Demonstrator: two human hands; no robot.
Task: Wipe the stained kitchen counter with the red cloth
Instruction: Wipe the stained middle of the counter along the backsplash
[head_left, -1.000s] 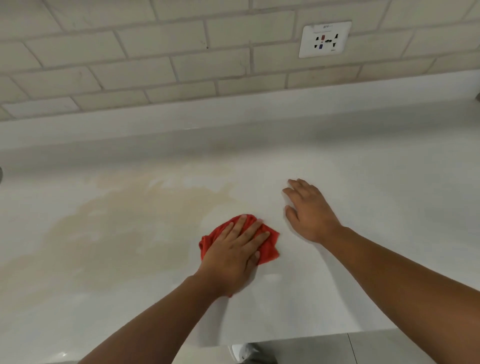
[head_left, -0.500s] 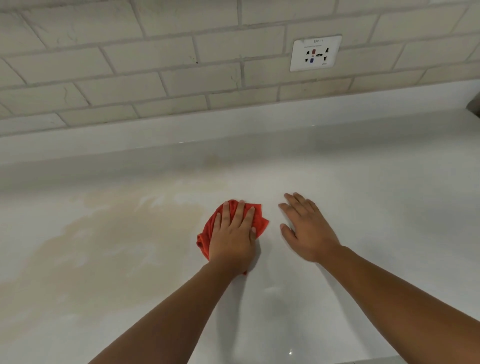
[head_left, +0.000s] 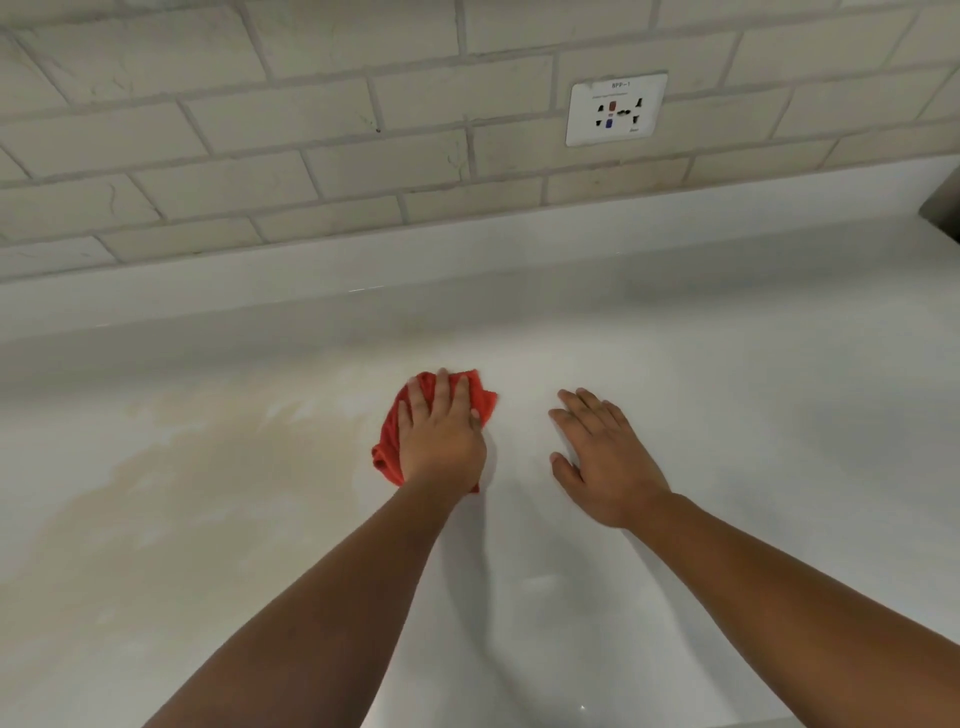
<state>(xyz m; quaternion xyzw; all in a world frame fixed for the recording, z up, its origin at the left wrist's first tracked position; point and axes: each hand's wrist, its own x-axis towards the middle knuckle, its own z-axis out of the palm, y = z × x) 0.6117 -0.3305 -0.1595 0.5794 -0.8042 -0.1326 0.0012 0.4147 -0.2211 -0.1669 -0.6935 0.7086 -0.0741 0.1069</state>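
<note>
Counter (head_left: 727, 395): smooth, glossy, off-white slab with a soft sheen and faint reflections near the front edge. A raised upstand of the same material runs along the back, meeting the wall.

Stain (head_left: 171, 467): broad, irregular tan-brown film with blotchy, feathered edges, covering the left part of the surface. Its right margin ends just beside the cloth.

Red cloth (head_left: 387, 447): bunched, soft woven fabric with a fuzzy nap, crumpled into a rough lump. It lies on the counter near the middle, at the stain's right edge, with folds showing beyond the fingertips and along the left side of the hand.

Left hand (head_left: 441, 441): palm down on top of the cloth, fingers extended and held together, pressing the fabric flat against the surface rather than curling round it.

Right hand (head_left: 608, 457): flat on bare counter, near the cloth but apart from it, fingers straight and slightly spread, holding nothing.

Wall: rectangular tiles (head_left: 291, 119) in a brick pattern, pale cream with faint veining and grey grout lines.

Socket plate (head_left: 616, 109): white, square, rounded corners, set in the tiles above and to the right of the hands, with small dark openings and one red and one blue mark.
</note>
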